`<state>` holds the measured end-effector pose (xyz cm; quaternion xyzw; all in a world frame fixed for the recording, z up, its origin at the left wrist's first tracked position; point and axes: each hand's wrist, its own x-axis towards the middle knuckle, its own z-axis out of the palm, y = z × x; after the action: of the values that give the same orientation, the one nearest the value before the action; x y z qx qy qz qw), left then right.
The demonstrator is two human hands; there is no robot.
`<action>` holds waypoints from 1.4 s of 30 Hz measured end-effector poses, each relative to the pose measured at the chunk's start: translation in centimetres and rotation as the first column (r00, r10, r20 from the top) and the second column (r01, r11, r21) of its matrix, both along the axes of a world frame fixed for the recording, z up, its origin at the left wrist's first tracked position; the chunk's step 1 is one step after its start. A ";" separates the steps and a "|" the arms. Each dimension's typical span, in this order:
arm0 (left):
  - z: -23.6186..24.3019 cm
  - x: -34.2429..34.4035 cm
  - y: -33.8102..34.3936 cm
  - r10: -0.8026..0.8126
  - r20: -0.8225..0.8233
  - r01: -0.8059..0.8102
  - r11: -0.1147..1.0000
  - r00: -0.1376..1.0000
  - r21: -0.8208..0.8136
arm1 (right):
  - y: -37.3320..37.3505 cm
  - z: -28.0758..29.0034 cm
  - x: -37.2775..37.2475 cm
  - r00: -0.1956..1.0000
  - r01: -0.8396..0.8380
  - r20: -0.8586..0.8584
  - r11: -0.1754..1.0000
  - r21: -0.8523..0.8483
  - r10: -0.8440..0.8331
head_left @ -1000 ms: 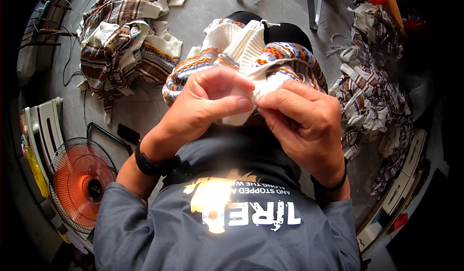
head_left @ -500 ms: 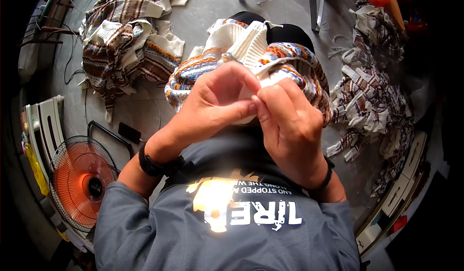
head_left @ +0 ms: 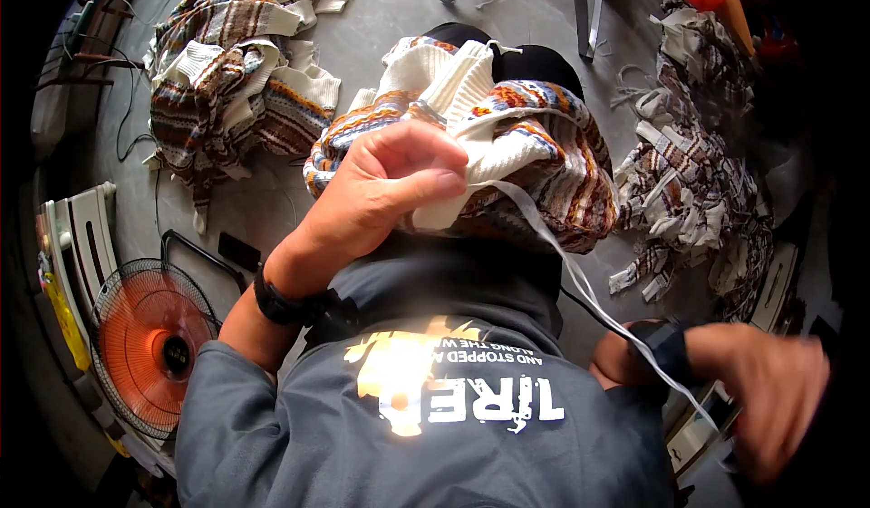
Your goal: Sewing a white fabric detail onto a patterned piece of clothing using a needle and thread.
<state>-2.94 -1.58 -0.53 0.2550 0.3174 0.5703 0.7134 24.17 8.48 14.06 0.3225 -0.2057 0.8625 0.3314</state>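
A patterned knitted garment (head_left: 544,136) in white, orange, blue and brown is bunched over my lap, with cream ribbed bands (head_left: 467,82) on top. My left hand (head_left: 408,168) is above its near side, thumb and fingers pinched on a white strand of yarn (head_left: 580,277). From there the strand stretches slantwise across my right side to my right hand (head_left: 775,399), far out at the lower right. That hand is blurred, but the taut strand runs into its closed fingers. The strand's end is hidden there.
Similar knitted garments (head_left: 245,91) are heaped on the grey floor at the far left. Knit strips and scraps (head_left: 680,191) lie in a pile at the right. An orange-glowing fan-shaped heater (head_left: 154,345) stands close to my left elbow. Metal stand legs (head_left: 584,9) are ahead.
My right hand has left the left hand and swung far out to the lower right, drawing the white strand out between them. My left hand has shifted slightly left.
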 end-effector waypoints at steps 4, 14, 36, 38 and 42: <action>0.6 0.0 -0.1 -0.009 0.041 0.010 1.000 0.999 -0.016 | -2.2 -4.8 -3.1 0.079 0.036 0.376 0.379 0.925 -0.923; 1.3 0.0 -0.1 -0.016 0.081 0.020 0.999 0.997 -0.042 | -2.6 -7.0 -6.5 -0.053 -0.111 0.204 0.209 0.972 -0.978; 1.4 0.3 -0.2 0.002 0.058 0.003 0.997 0.998 -0.076 | -3.0 -6.7 -6.6 -0.087 -0.143 0.189 0.200 0.969 -0.978; 1.3 0.3 -0.2 0.001 0.051 0.003 0.997 0.999 -0.074 | -3.0 -6.8 -6.7 -0.080 -0.134 0.172 0.182 0.974 -0.982; 1.3 0.3 -0.2 0.003 0.037 0.000 0.997 0.999 -0.071 | -3.0 -6.9 -6.6 -0.084 -0.170 0.177 0.189 0.967 -0.981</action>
<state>-2.60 -1.79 0.73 0.2187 0.3242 0.5639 0.7274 17.56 5.43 7.18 -0.2942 -0.8460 0.3708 0.2453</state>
